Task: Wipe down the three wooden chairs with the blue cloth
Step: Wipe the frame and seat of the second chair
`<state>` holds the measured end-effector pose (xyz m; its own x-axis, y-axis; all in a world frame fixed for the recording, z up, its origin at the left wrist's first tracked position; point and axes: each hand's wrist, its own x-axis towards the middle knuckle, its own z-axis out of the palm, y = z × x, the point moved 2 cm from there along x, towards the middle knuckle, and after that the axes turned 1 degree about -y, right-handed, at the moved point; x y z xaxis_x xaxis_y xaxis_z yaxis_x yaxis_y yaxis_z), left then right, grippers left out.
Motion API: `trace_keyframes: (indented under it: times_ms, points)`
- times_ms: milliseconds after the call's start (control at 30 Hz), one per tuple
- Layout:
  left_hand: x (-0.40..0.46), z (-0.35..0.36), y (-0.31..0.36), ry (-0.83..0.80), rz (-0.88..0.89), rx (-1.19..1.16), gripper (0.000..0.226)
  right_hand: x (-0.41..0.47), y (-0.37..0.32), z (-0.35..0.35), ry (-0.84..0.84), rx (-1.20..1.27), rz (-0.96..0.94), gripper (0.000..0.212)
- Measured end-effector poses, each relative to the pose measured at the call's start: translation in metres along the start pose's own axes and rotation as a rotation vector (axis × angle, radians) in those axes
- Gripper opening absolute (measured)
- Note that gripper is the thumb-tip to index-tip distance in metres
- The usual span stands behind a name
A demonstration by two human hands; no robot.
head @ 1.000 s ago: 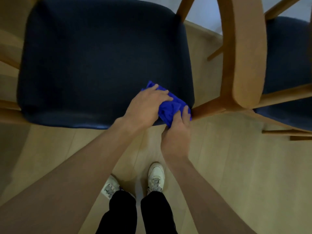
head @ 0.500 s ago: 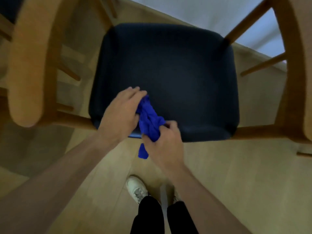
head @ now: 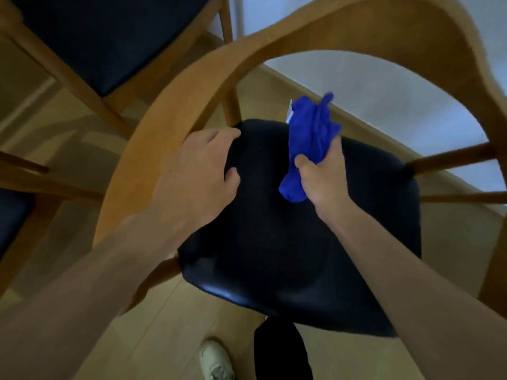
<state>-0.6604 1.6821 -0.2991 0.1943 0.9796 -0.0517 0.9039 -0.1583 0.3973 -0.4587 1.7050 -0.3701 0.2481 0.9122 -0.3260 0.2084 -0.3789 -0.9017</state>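
Our right hand [head: 323, 176] grips the bunched blue cloth [head: 310, 138] above the dark padded seat [head: 288, 242]; our left hand [head: 197, 171] hovers relaxed, empty; we should spread the cloth flat, then wipe the curved wooden backrest [head: 370, 26].

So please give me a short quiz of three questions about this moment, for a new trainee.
1. True or false: the crumpled blue cloth lies flat on the dark padded seat.
2. Which hand grips the cloth? A) left hand B) right hand
3. Fill in: the curved wooden chair rail arches ____ the seat.

Key: 1 false, it is held bunched above the seat. 2 B; the left hand holds nothing. 3 over.
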Motion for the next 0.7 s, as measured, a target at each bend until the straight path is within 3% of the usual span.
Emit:
trace_keyframes:
  times_ms: [67,167,233,300,367,467,567,700]
  points:
    - [0.011,-0.012,0.002,0.049,0.018,0.017,0.053,0.025,-0.007,0.011,-0.138,-0.302,-0.175,0.069]
    - [0.025,-0.026,-0.007,0.156,-0.022,0.163,0.064,0.044,0.010,0.033,-0.457,-0.788,-0.272,0.096]
    - [0.031,-0.024,-0.025,0.115,-0.175,0.247,0.085,0.050,0.025,0.043,-0.432,-1.080,-0.420,0.109]
    - [0.031,-0.019,-0.037,0.050,-0.275,0.245,0.096,0.054,0.027,0.052,-0.334,-1.098,-0.489,0.107]
    - [0.029,-0.017,-0.039,0.082,-0.294,0.220,0.092,0.059,0.035,0.063,-0.344,-1.013,-0.453,0.099]
    - [0.028,-0.017,-0.039,0.117,-0.286,0.212,0.087,0.053,0.047,0.077,-0.345,-0.996,-0.620,0.072]
    - [0.029,-0.016,-0.039,0.097,-0.268,0.199,0.087,0.035,0.050,0.073,-0.597,-1.048,-0.919,0.065]
    - [0.030,-0.019,-0.040,0.076,-0.267,0.215,0.087,0.005,0.054,0.060,-1.001,-1.079,-1.074,0.074]
